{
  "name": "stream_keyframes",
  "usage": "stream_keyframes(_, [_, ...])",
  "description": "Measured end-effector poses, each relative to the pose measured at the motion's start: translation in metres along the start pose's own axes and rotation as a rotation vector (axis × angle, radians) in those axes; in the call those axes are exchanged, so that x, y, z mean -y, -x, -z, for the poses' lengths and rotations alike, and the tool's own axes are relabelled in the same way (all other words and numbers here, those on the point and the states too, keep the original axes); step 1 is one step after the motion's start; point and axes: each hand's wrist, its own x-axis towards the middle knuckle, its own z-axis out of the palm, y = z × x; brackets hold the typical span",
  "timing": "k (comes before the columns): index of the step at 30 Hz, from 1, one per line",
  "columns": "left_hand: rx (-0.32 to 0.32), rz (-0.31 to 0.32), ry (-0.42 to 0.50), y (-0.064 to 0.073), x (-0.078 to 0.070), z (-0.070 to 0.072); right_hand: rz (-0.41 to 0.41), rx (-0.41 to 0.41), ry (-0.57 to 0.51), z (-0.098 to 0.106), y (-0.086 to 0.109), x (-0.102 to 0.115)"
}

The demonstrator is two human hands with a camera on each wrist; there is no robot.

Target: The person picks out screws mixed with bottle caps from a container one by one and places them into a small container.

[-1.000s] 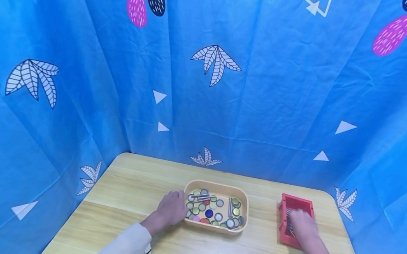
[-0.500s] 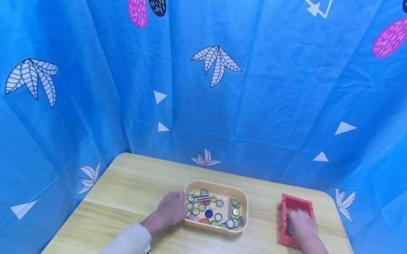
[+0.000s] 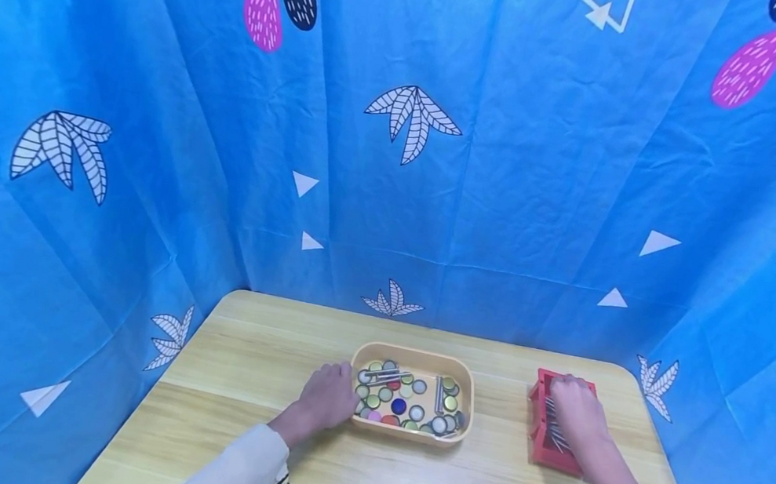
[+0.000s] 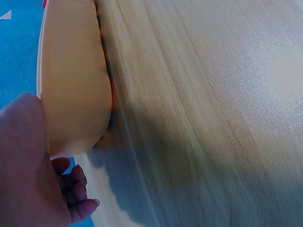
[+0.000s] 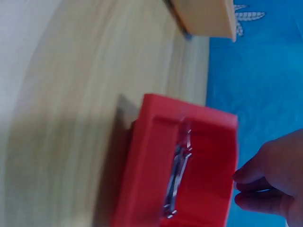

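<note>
A tan plastic tray (image 3: pixel 406 437) holds bottle caps (image 3: pixel 449 402) of several colours and a few slim silver metal rods (image 3: pixel 440 396). My left hand (image 3: pixel 329 395) grips the tray's left end; in the left wrist view its thumb lies against the wall and the fingers curl beyond the end. At the right stands a red plastic box (image 5: pixel 156 156) with slim metal rods (image 5: pixel 177 172) inside, blurred in the right wrist view. My right hand (image 3: pixel 579 412) is over the box, fingertips close together by its rim (image 5: pixel 236 142). Nothing shows between them.
The wooden table (image 3: pixel 263 347) has rounded back corners. A blue patterned curtain (image 3: pixel 397 219) hangs behind it and along both sides. Bare tabletop lies between the tray and the red box, and in front of the tray.
My right hand has risen out of the red box toward its far rim, uncovering more of the rods inside. The left hand and the tray have stayed in place.
</note>
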Motion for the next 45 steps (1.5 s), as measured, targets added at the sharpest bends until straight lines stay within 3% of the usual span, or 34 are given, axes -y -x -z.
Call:
stream_keyframes(4, [0.006, 0.008, 0.002, 0.0, 0.0, -0.001, 0.037, -0.048, -0.029, 0.012, -0.011, 0.011])
stream_keyframes(12, [0.005, 0.004, -0.024, -0.001, 0.001, -0.002, 0.155, -0.24, -0.052, 0.016, -0.038, 0.038])
stream_keyframes(19, [0.002, 0.003, -0.016, -0.001, 0.002, -0.002, 0.243, -0.342, -0.189, 0.012, -0.056, 0.068])
stream_keyframes(26, [0.023, 0.017, -0.021, 0.0, 0.0, -0.002, 0.301, -0.302, -0.282, 0.011, -0.07, 0.097])
stream_keyframes(32, [0.005, 0.008, -0.037, -0.001, 0.001, -0.001, 0.334, -0.215, -0.336, 0.009, -0.082, 0.119])
stream_keyframes(40, [0.014, 0.009, -0.028, -0.001, 0.004, -0.002, 0.471, -0.167, -0.37, -0.005, -0.093, 0.144])
stream_keyframes(45, [0.003, 0.0, -0.011, -0.001, 0.003, -0.002, 0.525, -0.095, -0.387, -0.015, -0.098, 0.158])
